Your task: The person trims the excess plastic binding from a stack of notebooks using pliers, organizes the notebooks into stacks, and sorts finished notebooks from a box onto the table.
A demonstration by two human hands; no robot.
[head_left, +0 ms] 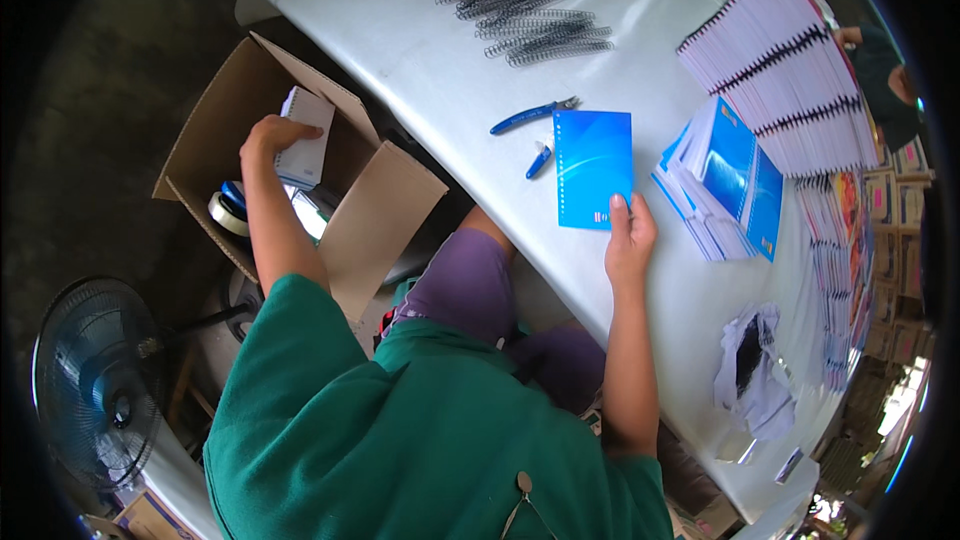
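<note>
My right hand (630, 232) pinches the lower right corner of a blue notebook (595, 165) over the white-covered table. A row of punched holes runs down the notebook's left edge, with no coil seen in it. My left hand (272, 136) reaches into an open cardboard box (375, 220) at the left, its thumb lying across the top of a white spiral notebook (305, 155); its other fingers are mostly hidden. Blue-handled cutting pliers (525, 118) and a small blue-and-white tool (538, 161) lie left of the blue notebook.
Loose black spiral coils (545, 25) are heaped at the far side. To the right stand a pile of blue-covered notebooks (725, 185) and long rows of spiral-bound books (780, 70). A crumpled white bag (755, 375) sits nearer. A fan (100, 385) stands at the lower left; another person's hand (903, 85) shows far right.
</note>
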